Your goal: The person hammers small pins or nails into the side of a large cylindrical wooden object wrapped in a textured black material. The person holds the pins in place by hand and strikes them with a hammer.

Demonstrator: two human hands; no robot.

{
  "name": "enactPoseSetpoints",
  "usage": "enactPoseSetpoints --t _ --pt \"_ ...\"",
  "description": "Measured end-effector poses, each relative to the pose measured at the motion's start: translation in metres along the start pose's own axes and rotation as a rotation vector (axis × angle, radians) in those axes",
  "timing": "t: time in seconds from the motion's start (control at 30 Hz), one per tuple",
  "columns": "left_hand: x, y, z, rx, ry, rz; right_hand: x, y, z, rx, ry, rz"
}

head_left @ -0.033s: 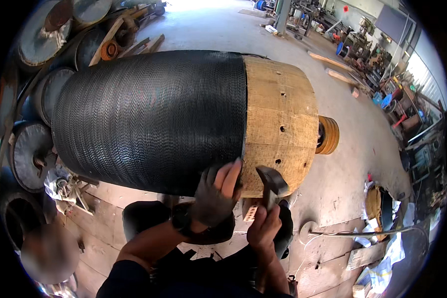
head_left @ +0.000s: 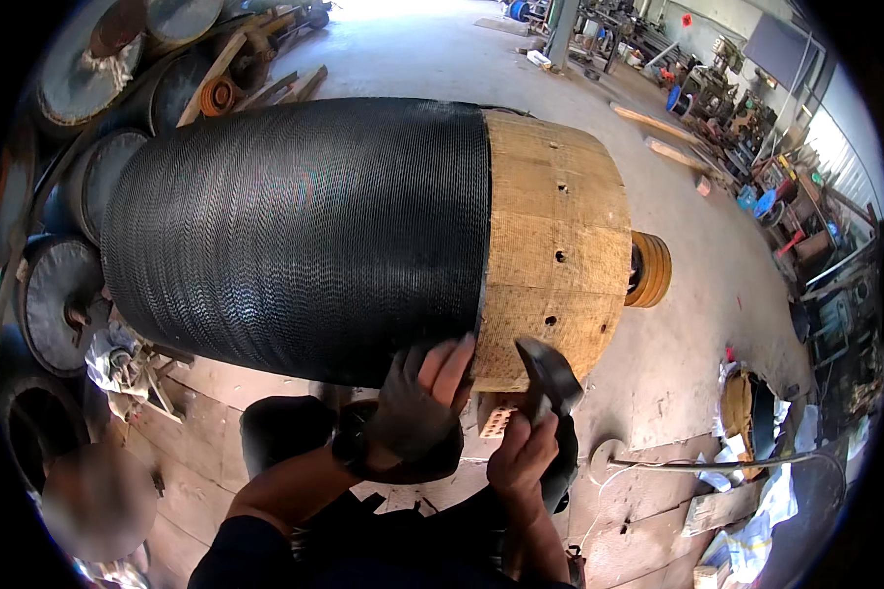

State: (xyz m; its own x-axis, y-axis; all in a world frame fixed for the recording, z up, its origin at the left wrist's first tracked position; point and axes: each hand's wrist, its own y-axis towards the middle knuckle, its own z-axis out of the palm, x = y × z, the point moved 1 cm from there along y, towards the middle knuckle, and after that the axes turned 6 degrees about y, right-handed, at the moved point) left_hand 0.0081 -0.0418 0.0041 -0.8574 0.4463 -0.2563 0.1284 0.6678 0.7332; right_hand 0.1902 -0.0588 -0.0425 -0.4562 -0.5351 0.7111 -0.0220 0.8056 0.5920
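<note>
A large horizontal drum has black ridged wrapping [head_left: 295, 216] over most of it and a pale wooden band [head_left: 550, 226] with small holes at the right end. My left hand [head_left: 422, 398], in a dark fingerless glove, is at the lower seam between them, fingers bent together; whatever they hold is hidden. My right hand [head_left: 523, 454] grips a hammer, its dark head [head_left: 550, 373] over the band's lower part, right of my left fingers. A perforated brick-like block [head_left: 496, 420] shows below the band.
Dark metal cylinders [head_left: 64, 304] are stacked along the left. Timber boards [head_left: 658, 123], machinery and clutter line the right. A pillar [head_left: 563, 39] rises behind. A metal rod on a round base [head_left: 717, 461] crosses the lower right, near white sacking [head_left: 756, 540].
The hammer head has moved down and slightly right. My left fingers have shifted a little down and left along the seam.
</note>
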Motion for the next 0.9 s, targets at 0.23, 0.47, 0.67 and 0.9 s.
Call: enactPoseSetpoints --t 0.23,0.47,0.67,0.9 --pt "0.008 -0.097 -0.005 0.771 0.060 0.008 0.000 0.014 0.019 0.016 -0.046 0.190" --pt "0.007 -0.114 -0.009 0.998 -0.028 0.006 -0.008 0.011 0.030 0.094 -0.332 0.203" --pt "-0.003 -0.111 -0.010 0.842 0.066 -0.018 0.009 -0.003 0.008 -0.061 0.139 0.169" --pt "-0.011 -0.107 -0.001 0.650 -0.124 -0.360 0.003 0.018 0.024 0.187 -0.183 0.353"
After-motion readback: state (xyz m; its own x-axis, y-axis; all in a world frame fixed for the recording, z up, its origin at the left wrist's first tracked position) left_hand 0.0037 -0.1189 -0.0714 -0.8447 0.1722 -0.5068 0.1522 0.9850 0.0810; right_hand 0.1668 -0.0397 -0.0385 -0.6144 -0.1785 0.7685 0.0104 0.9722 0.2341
